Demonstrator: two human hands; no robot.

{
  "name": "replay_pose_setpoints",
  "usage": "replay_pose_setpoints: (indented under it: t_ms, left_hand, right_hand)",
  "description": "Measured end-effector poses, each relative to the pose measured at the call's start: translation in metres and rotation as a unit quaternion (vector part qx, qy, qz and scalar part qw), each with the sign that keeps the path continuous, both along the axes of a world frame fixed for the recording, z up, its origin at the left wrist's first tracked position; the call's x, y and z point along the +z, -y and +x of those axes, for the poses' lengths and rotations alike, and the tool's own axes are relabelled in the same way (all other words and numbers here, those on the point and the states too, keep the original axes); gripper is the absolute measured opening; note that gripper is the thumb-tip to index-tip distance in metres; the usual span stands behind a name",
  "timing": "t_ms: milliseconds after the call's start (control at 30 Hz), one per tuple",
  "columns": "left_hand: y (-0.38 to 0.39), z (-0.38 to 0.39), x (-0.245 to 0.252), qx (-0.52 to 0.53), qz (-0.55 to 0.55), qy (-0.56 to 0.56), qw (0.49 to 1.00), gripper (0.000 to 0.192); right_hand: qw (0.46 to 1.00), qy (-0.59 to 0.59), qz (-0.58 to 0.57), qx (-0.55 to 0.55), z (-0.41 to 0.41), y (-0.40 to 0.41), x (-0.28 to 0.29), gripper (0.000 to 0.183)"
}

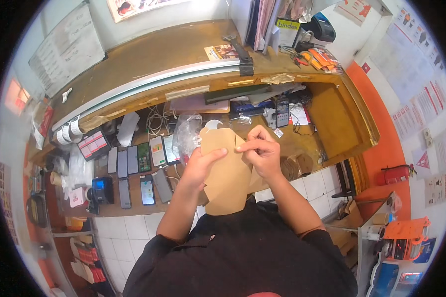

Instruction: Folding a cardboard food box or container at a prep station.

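Observation:
A die-cut sheet of brown kraft cardboard (226, 182), with notched edges, is held up in front of my chest above the wooden desk (133, 202). My left hand (204, 163) grips its left edge, thumb lying flat on the face. With thumb and bent fingers, my right hand (262, 150) pinches the upper right edge, where a narrow flap is folded along a crease. A clear plastic bag (186, 131) lies behind the sheet on the left. Part of the desk is hidden by the cardboard and my arms.
Several smartphones (132, 159) lie in rows on the left, near a tablet (93, 144) and a black-and-blue device (102, 190). White cables (159, 120) run behind. Another phone (282, 113) stands at the back right. A raised wooden shelf (163, 48) overhangs the desk's rear.

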State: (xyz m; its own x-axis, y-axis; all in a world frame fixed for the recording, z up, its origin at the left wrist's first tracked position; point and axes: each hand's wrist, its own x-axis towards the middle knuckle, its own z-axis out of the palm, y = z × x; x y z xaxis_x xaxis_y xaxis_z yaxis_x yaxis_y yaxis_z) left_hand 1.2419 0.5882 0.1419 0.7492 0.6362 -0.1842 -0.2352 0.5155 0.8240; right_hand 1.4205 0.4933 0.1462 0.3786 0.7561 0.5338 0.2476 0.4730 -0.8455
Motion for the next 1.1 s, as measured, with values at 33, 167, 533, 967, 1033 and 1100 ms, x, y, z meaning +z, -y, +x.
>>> replay_pose_setpoints:
  t_ms: [33, 167, 533, 967, 1033, 1100]
  left_hand:
    - [0.000, -0.003, 0.000, -0.020, -0.003, 0.017, 1.000, 0.038]
    - [0.007, -0.008, 0.010, -0.037, -0.020, 0.053, 0.998, 0.034]
    - [0.003, -0.020, 0.010, -0.054, 0.025, 0.099, 0.993, 0.055]
    - [0.022, -0.038, -0.011, -0.015, 0.202, -0.143, 0.969, 0.020]
    - [0.023, -0.032, -0.005, 0.018, 0.319, -0.097, 0.943, 0.019]
    - [0.024, -0.029, 0.003, 0.049, 0.431, -0.051, 0.900, 0.019]
  right_hand:
    - [0.999, 0.013, 0.021, 0.036, 0.001, 0.001, 0.004, 0.031]
    - [0.995, 0.067, 0.025, 0.063, 0.008, 0.007, 0.017, 0.032]
    - [0.900, -0.286, -0.233, 0.231, -0.009, 0.004, 0.041, 0.030]
    - [0.954, 0.156, -0.106, -0.231, -0.013, 0.018, 0.008, 0.042]
    - [0.910, 0.371, -0.115, -0.143, -0.033, 0.026, 0.020, 0.044]
    - [0.957, 0.254, -0.101, -0.103, -0.035, 0.021, -0.003, 0.039]
